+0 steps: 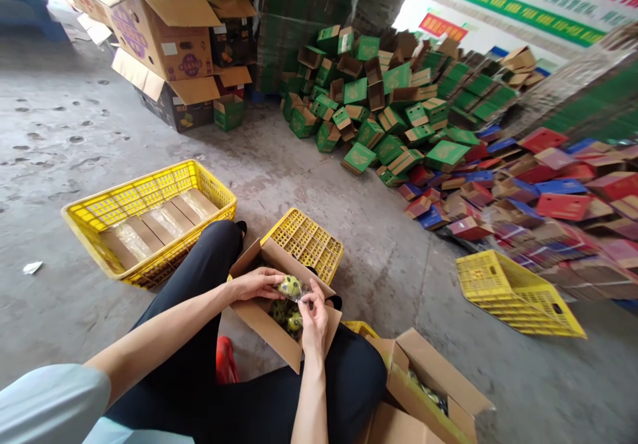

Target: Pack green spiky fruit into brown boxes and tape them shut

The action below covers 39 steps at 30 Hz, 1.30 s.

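Observation:
A yellow-green, dark-spotted round fruit (290, 287) in clear plastic wrap is between my hands, above an open cardboard box (264, 328). My left hand (256, 283) has its fingers closed on the fruit's left side. On the other side, the fingertips of my right hand (314, 308) pinch the loose plastic wrap. More spotted green fruits (293, 323) lie inside the box, partly hidden by my hands. The box sits between my knees, its flaps spread outward, near an upturned yellow crate (305, 244).
At the left, a yellow crate (149, 272) holds several taped cartons (162, 223). Another open box (438, 364) with wrapped contents stands at my right. Beyond it lies a yellow basket (513, 291). Piles of green boxes (359, 158) and red and blue boxes (563, 206) cover the floor behind.

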Motion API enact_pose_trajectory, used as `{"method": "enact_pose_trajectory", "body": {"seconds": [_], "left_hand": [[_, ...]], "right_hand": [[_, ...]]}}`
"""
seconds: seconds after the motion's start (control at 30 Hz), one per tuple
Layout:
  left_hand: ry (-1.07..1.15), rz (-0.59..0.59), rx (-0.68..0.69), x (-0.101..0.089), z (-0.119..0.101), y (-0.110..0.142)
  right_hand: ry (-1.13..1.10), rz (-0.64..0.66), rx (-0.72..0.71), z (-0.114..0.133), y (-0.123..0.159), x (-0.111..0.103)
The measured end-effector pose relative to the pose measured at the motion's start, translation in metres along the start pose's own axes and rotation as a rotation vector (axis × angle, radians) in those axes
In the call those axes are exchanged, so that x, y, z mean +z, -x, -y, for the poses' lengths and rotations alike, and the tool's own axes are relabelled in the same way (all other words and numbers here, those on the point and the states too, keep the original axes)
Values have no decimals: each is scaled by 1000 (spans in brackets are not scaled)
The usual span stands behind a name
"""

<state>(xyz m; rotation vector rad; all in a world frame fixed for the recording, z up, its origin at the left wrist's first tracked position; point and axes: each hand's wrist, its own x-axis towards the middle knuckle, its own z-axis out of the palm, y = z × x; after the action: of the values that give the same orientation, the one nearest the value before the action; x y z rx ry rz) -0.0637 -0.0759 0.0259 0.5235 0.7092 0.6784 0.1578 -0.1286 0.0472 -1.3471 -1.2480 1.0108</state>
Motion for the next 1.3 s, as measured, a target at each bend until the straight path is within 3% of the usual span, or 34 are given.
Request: {"method": "enact_pose_trajectory", "body": {"seconds": [0.3,0.87,1.07,1.3], "left_hand": [[7,56,117,4,-6,7],[45,181,195,8,-5,5],[29,149,233,8,-5,5],[-4,134,236,10,-6,5]], "right_hand": [[-270,-178,232,-3,-5,1],[-157,37,269,4,-1,1],[-154,133,279,9,0,3],[-277,100,360,10,0,5]]}}
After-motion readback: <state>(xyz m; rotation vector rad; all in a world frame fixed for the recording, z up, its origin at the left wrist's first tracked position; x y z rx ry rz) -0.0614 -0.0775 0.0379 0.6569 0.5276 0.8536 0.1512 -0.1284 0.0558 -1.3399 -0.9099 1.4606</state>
